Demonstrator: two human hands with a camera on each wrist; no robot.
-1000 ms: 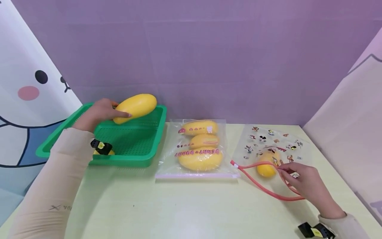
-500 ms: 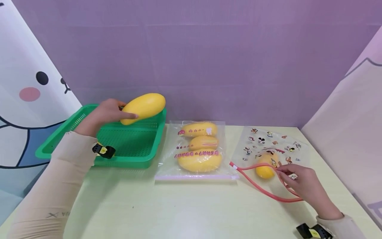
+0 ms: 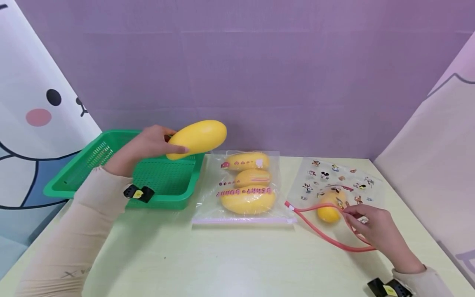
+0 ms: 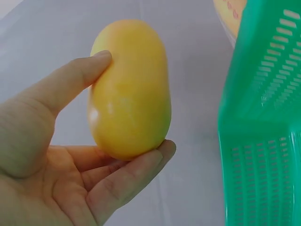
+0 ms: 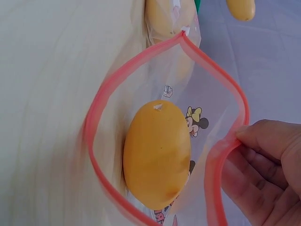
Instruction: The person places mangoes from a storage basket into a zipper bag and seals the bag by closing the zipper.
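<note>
A long yellow mango [image 3: 200,137] is gripped by my left hand [image 3: 150,144], raised above the right side of the green basket [image 3: 178,202]. In the left wrist view the thumb presses one side of this mango [image 4: 131,89] while the fingers support its lower end. My right hand [image 3: 375,227] pinches the red zip edge of a clear zip bag [image 3: 308,173] printed with cartoon figures. Seen from the right wrist, the bag's red-edged mouth [image 5: 96,113] gapes wide, and one mango [image 5: 157,155] lies inside.
Between basket and printed bag lies another clear zip bag [image 3: 208,206] with a lilac zip, holding three mangoes. A purple cloth wall [image 3: 237,74] rises behind the pale table [image 3: 222,264], and white printed panels stand at both sides.
My left hand has carried the mango rightward, from over the middle of the basket to past its right rim. My right hand keeps its pinch on the bag's edge, almost still.
</note>
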